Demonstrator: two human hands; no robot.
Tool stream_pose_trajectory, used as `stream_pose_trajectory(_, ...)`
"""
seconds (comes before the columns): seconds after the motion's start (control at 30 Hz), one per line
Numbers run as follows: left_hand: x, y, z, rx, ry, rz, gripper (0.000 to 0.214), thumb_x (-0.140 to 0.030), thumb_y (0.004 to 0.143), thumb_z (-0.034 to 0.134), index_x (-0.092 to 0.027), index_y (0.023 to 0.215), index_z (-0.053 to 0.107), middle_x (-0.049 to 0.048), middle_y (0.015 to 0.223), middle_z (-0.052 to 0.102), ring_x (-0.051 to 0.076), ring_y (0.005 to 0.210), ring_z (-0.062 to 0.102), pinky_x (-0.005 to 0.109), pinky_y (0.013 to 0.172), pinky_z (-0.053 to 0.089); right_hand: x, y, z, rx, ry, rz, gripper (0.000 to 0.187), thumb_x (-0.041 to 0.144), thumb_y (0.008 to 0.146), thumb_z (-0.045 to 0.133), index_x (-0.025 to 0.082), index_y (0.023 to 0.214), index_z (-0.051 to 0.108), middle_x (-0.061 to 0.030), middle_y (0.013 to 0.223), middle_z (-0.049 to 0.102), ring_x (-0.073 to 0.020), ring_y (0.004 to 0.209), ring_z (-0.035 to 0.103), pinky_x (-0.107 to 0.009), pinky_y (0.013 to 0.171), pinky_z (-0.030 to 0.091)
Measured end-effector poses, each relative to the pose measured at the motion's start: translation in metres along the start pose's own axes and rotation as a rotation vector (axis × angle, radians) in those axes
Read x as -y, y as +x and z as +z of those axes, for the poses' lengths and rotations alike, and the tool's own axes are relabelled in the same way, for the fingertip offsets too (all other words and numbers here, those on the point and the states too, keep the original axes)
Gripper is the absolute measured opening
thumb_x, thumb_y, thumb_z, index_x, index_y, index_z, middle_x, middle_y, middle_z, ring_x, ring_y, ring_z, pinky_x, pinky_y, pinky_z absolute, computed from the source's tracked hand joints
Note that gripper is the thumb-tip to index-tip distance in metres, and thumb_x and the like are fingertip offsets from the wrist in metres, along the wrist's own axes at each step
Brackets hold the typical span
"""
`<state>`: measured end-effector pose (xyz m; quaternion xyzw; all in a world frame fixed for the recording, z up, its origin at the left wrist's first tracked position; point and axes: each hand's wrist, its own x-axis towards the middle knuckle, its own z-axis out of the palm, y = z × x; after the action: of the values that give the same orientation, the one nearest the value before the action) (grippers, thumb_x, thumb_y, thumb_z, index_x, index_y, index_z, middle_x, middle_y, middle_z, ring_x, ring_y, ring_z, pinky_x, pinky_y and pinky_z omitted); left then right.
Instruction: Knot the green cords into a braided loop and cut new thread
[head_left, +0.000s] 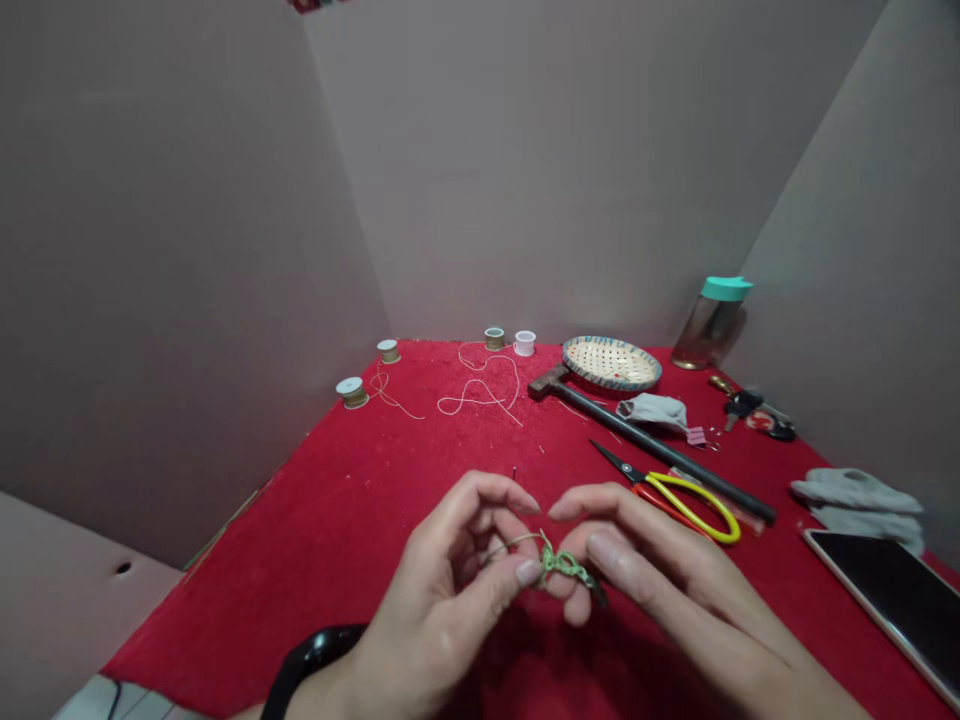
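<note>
Between my two hands is a small piece of green knotted cord [564,566], with a thin pale cord end sticking out of it to the left and a dark bit at its right end. My left hand [465,570] pinches the left side of it between thumb and fingers. On the other side my right hand [637,560] has its thumb and curled fingers around the right part. Just beyond the hands lie scissors [694,505] with yellow and red handles, blades pointing up and left. The red cloth [315,560] spreads beneath everything.
A hammer [645,437] lies diagonally by a woven basket [611,362]. Spools, including a white spool [525,344], and loose thread [480,385] sit at the back. To the right are a bottle [711,325], keys [742,405], gloves [855,490] and a phone [892,600]. Grey walls surround the table.
</note>
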<state>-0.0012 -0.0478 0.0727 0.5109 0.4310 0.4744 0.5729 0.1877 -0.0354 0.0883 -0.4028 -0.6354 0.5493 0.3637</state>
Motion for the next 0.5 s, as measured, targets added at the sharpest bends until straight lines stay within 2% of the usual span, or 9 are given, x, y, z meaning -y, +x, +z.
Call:
stream_pose_trajectory(0.13,-0.002,-0.002,-0.002,-0.001,0.114,0.062,0.019,-0.031,0.089,0.068,-0.026,0.104,0.058,-0.0028,0.082,0.061,0.011,0.075,0.056,0.022,0.07,0.047,-0.001,0.007,0.004,0.043,0.045,0.059,0.018,0.041,0.094,0.055,0.026,0.094,0.064,0.0018,0.074,0.064,-0.015,0.07,0.063,-0.024,0.069,0.05)
stream_pose_trajectory(0.23,-0.001,-0.004,-0.002,0.007,0.187,0.108,0.02,-0.028,0.092,0.064,-0.029,0.109,0.055,-0.0034,0.086,0.062,0.012,0.078,0.056,0.022,0.072,0.048,-0.007,0.013,0.006,0.083,-0.044,0.052,0.014,0.034,0.092,0.059,0.022,0.085,0.061,0.0028,0.073,0.058,-0.0111,0.066,0.054,-0.021,0.062,0.043)
stream_pose_trajectory(0.33,0.0,-0.006,-0.001,0.019,0.266,0.159,0.021,-0.024,0.095,0.06,-0.031,0.113,0.053,-0.0047,0.085,0.061,0.011,0.075,0.055,0.021,0.068,0.047,-0.008,0.014,0.006,0.132,-0.077,0.024,0.009,0.025,0.093,0.052,0.021,0.085,0.055,0.0034,0.07,0.055,-0.011,0.065,0.05,-0.021,0.06,0.04)
stream_pose_trajectory(0.5,-0.001,-0.009,0.0,0.04,0.363,0.201,0.024,-0.022,0.097,0.056,-0.034,0.116,0.05,-0.0057,0.086,0.062,0.011,0.077,0.057,0.024,0.068,0.046,-0.007,0.012,0.004,0.14,0.019,0.014,0.012,0.027,0.094,0.051,0.021,0.085,0.053,0.0034,0.073,0.054,-0.0109,0.068,0.05,-0.021,0.063,0.04)
